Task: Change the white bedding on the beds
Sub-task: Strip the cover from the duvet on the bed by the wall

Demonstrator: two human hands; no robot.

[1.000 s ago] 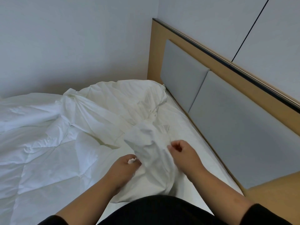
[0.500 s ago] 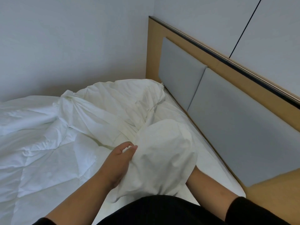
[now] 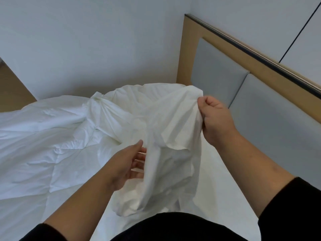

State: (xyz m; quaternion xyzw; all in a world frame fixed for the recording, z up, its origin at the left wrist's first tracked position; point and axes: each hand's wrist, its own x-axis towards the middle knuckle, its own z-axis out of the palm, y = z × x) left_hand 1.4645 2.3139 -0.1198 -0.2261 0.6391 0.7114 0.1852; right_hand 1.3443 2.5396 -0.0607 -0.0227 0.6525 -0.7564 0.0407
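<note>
Hands at work on one white cover at the bed's head end

Head view: two hands, one loose white cover (image 3: 173,129), one quilted duvet (image 3: 43,153), one bed. Right hand (image 3: 217,120) is raised near the headboard (image 3: 257,108), its fingers curled tight and pinching the upper edge of the cover, so the cloth hangs down from that grip in a slack, baggy fold toward the person's body. Left hand (image 3: 126,166) sits lower and to the left, palm turned inward, fingers spread and nearly straight; they touch the hanging cloth at its side and reach into the fold without closing on it. Both forearms are bare, with black sleeves (image 3: 291,206) at the lower corners of the picture.

The cover is crumpled and trails away from the hands to a bunched knot (image 3: 97,103) farther up the bed. The duvet lies wrinkled across the left half of the mattress (image 3: 217,180), whose smooth white sheet shows on the right beside the headboard.

The headboard has a tan wooden frame holding two grey padded panels. Pale plain walls (image 3: 86,40) meet in the corner behind the bed, and a strip of tan wood (image 3: 10,91) shows at the far left
</note>
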